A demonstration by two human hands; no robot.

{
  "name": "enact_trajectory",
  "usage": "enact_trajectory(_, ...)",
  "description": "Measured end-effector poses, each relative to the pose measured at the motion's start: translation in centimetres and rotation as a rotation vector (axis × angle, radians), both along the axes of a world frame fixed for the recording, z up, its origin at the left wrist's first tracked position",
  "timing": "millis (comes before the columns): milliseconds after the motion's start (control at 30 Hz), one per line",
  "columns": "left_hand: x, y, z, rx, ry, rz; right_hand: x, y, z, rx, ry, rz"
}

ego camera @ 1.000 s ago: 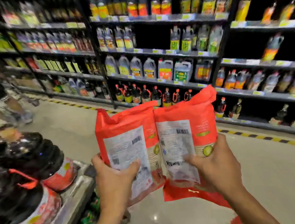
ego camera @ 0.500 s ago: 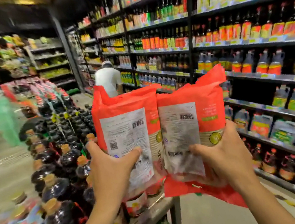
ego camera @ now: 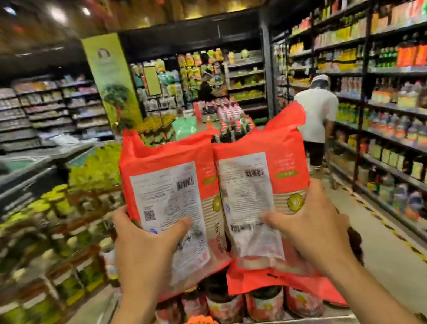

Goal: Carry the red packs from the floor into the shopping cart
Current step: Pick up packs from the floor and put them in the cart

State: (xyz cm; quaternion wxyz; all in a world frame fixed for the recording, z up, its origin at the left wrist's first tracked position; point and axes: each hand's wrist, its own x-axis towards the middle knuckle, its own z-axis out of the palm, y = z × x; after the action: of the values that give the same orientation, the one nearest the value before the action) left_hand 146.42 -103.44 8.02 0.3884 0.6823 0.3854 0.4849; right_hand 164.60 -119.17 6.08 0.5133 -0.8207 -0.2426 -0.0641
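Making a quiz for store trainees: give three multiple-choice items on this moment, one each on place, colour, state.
1. The person in the white shirt stands: A) in the right aisle B) at the left freezer C) behind a cart
2. The barcode labels on the red packs are: A) white B) blue C) black
3. The left hand: A) hangs empty B) grips a pack C) pushes a cart
1 A: beside the bottle shelves. 2 A: both panels read white. 3 B: thumb pressed across the label.
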Motion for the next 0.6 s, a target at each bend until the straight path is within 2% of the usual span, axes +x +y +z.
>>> enact_trajectory(267, -11.2, 1.0, -0.7, -0.023, 0.011, 0.355, -6.3, 8.0, -0.2, -0.026, -0.010, 0.388)
enact_trajectory(600, -25.9, 0.0, -0.9, -0.056, 0.029, 0.831, -19.7, 16.3, 0.4, -0.058, 0.006, 0.807)
